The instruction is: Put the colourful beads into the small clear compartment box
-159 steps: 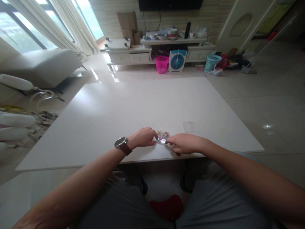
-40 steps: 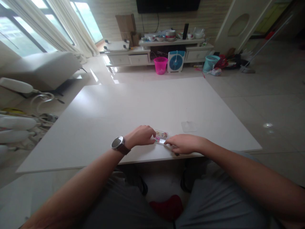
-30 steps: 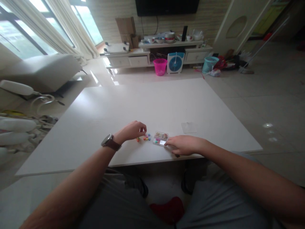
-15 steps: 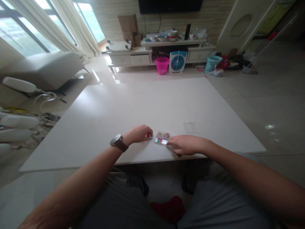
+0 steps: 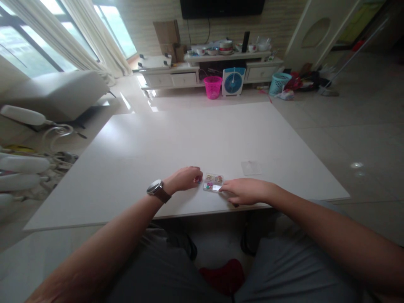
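Note:
A small clear plastic compartment box lies on the white table near its front edge. Small coloured pieces, pink, green and gold, sit in several of its compartments. Just left of the box, my left hand is closed low over the table, its fingers curled around something small with hints of red and blue, mostly hidden. From the other side, my right hand holds the box at its right edge, fingertips over the near corner. Behind that hand, a flat clear lid rests on the tabletop.
The white table spreads out ahead. Beyond it stand a pink basket, a blue box fan and a low cabinet bearing dishes. A teal basket is on the floor to the right.
The fingers of my left hand have curled in further, and the blue piece by the fingertips is now mostly covered. My right hand stays at the box. The view has shifted slightly.

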The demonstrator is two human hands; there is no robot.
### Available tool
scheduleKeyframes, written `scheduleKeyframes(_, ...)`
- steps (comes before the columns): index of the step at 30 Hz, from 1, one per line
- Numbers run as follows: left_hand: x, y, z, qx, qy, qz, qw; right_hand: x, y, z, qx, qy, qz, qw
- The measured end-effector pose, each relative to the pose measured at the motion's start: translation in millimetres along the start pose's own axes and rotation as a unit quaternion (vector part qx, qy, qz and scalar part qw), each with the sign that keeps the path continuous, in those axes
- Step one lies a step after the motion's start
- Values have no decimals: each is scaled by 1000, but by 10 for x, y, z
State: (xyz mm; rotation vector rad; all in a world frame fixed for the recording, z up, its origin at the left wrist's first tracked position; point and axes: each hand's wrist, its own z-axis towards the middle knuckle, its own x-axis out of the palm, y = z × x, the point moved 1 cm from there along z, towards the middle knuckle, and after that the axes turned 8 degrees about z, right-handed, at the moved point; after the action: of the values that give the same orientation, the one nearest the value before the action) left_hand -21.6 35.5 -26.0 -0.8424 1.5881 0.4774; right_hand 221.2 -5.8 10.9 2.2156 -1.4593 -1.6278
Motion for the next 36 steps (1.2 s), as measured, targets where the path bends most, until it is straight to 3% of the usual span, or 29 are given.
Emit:
scheduleKeyframes(12, -122, -178, -12, 48, -38, -40, 997, -30, 43, -8, 25, 8, 4, 1000)
scheduleKeyframes(26, -42, -281, -5, 51, -27, 30, 998, 22, -22, 22, 12, 1, 2, 1000)
scheduleKeyframes(36, -98, -327, -7, 40, -30, 60, 997, 21, -21, 10, 17, 2, -6, 1000)
